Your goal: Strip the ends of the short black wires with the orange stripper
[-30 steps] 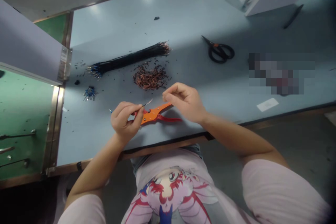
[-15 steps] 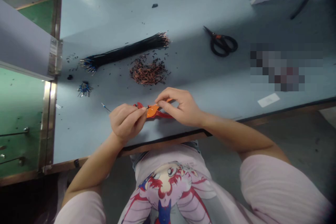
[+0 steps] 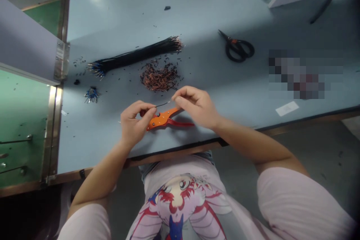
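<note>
A thin black wire (image 3: pixel 161 105) runs between my two hands above the orange tool. My left hand (image 3: pixel 137 121) pinches it between thumb and fingertips. The fingertips of my right hand (image 3: pixel 196 106) are closed at the wire's light-coloured tip. Below them, an orange tool with red handles (image 3: pixel 161 120) lies on the table, partly hidden behind my left fingers. Beyond my hands is a heap of short copper-and-black pieces (image 3: pixel 159 77). Behind that heap stretches a long bundle of black wires (image 3: pixel 137 54) with blue and metal ends at the left.
A small cluster of blue-ended pieces (image 3: pixel 92 95) lies on the left of the table (image 3: pixel 202 3). Black scissors (image 3: pixel 237 47) are at the centre right, a white label (image 3: pixel 287 108) further right. A pale panel (image 3: pixel 28 41) stands on the left.
Both hands have risen slightly away from the orange tool, leaving more of it uncovered on the table. The black wire now shows stretched between my fingertips.
</note>
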Motion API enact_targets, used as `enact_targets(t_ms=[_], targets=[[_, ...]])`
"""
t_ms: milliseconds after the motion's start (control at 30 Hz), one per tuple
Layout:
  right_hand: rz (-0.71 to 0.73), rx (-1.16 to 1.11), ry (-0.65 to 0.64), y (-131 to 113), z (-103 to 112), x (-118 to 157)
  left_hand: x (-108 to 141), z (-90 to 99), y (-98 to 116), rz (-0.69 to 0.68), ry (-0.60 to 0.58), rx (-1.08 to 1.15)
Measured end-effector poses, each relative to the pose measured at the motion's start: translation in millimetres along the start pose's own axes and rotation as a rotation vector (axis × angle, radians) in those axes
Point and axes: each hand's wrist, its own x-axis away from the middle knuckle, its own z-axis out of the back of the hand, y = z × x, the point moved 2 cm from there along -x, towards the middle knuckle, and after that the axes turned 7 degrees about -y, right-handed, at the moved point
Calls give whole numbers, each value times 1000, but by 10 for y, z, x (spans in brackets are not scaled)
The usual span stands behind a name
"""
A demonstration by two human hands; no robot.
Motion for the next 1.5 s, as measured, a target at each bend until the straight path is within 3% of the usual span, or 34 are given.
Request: enact_targets(t_ms=[133, 300, 433, 533, 633, 767, 900, 967, 1067, 1167, 1233, 1367, 1500], targets=[[-40, -43, -27, 34, -29, 2, -12, 13, -66, 273, -83, 232], [-60, 7, -135, 55, -92, 11, 2, 6, -83, 384, -112, 309], [7, 124, -95, 56, -102, 15, 12, -32, -47, 317, -245, 234], [83, 261, -29, 52, -91, 14, 6, -52, 11, 189, -334, 124], [128, 336, 14, 58, -68, -7, -6, -38, 62, 35, -348, -82], [76, 253, 138, 97, 66, -86, -46, 57, -5, -118, -238, -437], [38, 134, 304, 107, 253, -169, -141, 272, -301, -24, 110, -370], [17, 192, 235, 89, 262, -183, -183, 382, -494, 159, 258, -140], [-28, 436, -96, 75, 131, -136, -221, 468, -686, 412, 311, 192], [30, 742, -432, 98, -58, -18, -244, 491, -686, 506, 303, 324], [66, 916, -552, 133, -156, 53, -254, 491, -629, 534, 306, 360], [28, 1132, -582, 201, -255, 102, -262, 501, -535, 557, 344, 395], [21, 1160, -543, 225, -273, 71, -259, 506, -524, 552, 382, 404]])
